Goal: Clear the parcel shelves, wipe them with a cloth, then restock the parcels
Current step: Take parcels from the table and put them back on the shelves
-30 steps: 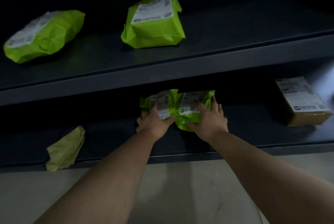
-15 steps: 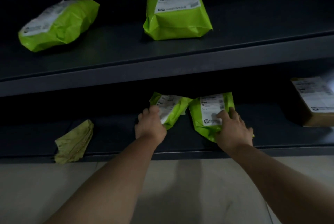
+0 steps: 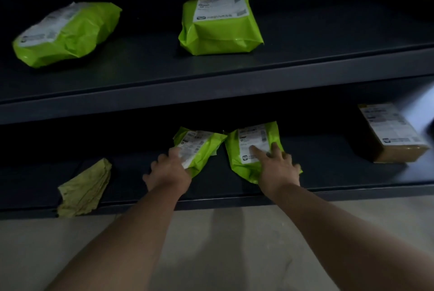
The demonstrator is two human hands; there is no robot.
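In the head view, both hands reach into the lower shelf [image 3: 328, 193] at mid-frame. The left hand [image 3: 168, 173] lies flat with fingers spread on a small green parcel [image 3: 204, 149]; the right hand [image 3: 277, 168] lies open-palmed on a second green parcel [image 3: 249, 163] just beside it, neither hand clamped. A yellow-green cloth [image 3: 85, 189] lies lower left, a brown box [image 3: 394, 135] at right. The upper shelf [image 3: 211, 93] holds two larger green parcels, upper left [image 3: 65, 34] and upper centre [image 3: 220, 23].
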